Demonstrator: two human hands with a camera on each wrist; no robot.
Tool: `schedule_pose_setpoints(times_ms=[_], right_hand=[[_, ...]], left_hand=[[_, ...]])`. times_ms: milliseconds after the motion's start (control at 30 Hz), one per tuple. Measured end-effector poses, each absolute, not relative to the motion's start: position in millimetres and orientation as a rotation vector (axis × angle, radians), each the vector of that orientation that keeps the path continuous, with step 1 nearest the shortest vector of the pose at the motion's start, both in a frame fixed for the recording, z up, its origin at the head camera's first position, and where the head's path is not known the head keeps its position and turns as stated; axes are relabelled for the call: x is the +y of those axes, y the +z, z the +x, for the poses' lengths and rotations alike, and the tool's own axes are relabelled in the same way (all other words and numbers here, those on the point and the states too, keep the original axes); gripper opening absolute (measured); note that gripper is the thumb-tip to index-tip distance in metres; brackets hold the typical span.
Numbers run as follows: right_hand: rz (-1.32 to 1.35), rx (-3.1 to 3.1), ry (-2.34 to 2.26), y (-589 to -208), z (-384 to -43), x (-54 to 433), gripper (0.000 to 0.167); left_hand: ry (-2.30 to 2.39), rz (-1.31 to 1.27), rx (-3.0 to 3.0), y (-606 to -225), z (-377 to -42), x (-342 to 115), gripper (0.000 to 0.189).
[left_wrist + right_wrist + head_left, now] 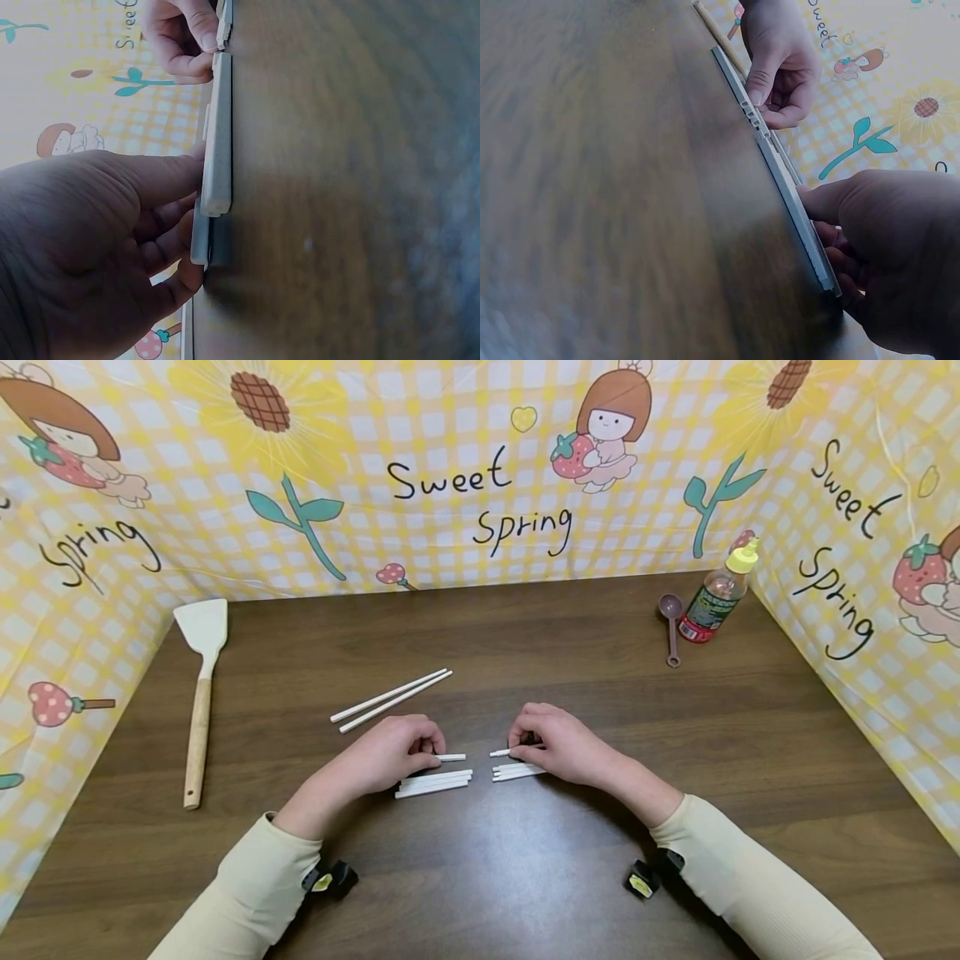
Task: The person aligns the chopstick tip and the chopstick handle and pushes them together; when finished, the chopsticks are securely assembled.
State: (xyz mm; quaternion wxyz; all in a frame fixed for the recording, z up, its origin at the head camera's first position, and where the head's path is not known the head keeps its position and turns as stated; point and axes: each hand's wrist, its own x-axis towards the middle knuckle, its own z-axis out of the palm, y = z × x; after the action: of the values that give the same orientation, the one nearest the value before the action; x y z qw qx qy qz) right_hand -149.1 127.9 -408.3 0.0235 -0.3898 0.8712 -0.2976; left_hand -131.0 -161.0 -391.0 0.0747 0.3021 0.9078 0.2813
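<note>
My left hand (390,750) pinches a short white chopstick piece (453,757) between thumb and fingers, low over the table. Facing it across a small gap, the right hand (568,747) pinches another chopstick piece (499,752) whose narrower tip points left. Just in front of the left hand lies a row of several white pieces (435,784). A similar row (514,772) lies by the right hand, partly hidden beneath it. In the left wrist view, the left fingers stand behind the near row (219,142). Two long white chopsticks (393,699) lie side by side behind the left hand.
A white spatula (201,693) with a wooden handle lies at the left. Toward the back right are a brown measuring spoon (671,627) and a bottle (716,597) with a yellow cap. Patterned cloth (450,410) walls the brown table (525,652) at the back and sides.
</note>
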Motion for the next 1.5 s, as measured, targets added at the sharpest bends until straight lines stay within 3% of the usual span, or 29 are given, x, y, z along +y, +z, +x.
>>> schedule_pose_setpoints(times_ms=[500, 733, 900, 1500], right_hand=[[-1.068, 2.671, -1.149, -409.8, -149.2, 126.7, 0.009], [-1.076, 2.660, -1.197, -411.1, -150.3, 126.8, 0.002], [-1.065, 2.665, -1.185, -411.6, -151.0, 126.6, 0.009], [-1.100, 2.679, -1.182, -413.2, -151.3, 125.4, 0.008]], left_hand=[[0.693, 0.935, 2.864, -388.5, -130.8, -160.3, 0.012], [0.769, 0.874, 2.899, -387.8, -130.8, -159.3, 0.013], [0.862, 0.865, 2.867, -388.5, -130.9, -159.9, 0.010], [0.949, 0.889, 2.856, -390.8, -134.8, -158.7, 0.008]])
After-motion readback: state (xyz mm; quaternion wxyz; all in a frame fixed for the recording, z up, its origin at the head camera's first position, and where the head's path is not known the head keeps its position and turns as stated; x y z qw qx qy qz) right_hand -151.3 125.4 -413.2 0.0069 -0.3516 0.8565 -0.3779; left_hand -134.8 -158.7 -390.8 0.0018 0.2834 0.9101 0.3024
